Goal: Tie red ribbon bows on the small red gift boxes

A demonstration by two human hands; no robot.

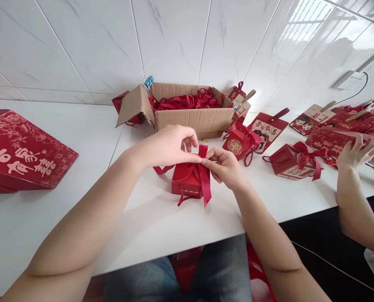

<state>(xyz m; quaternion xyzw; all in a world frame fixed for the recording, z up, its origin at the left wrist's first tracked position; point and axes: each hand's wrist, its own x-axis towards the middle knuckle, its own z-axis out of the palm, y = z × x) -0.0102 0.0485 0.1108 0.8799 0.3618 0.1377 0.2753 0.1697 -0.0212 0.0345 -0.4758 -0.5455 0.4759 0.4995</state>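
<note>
A small red gift box (187, 184) with a twisted cord handle sits on the white table in front of me. A red satin ribbon (205, 180) lies over its top and hangs down its front right side. My left hand (176, 144) reaches over the box from above, its thumb and fingertips at the ribbon. My right hand (223, 167) pinches the ribbon from the right, touching my left thumb. Another stretch of ribbon sticks out at the box's left. The knot area is partly hidden by my fingers.
Behind stands an open cardboard box (193, 119) full of red ribbons. Finished red boxes with bows (242, 140) (295, 161) stand to the right. A large red box (26, 151) lies at the left. Another person's hands (355, 153) work at the far right.
</note>
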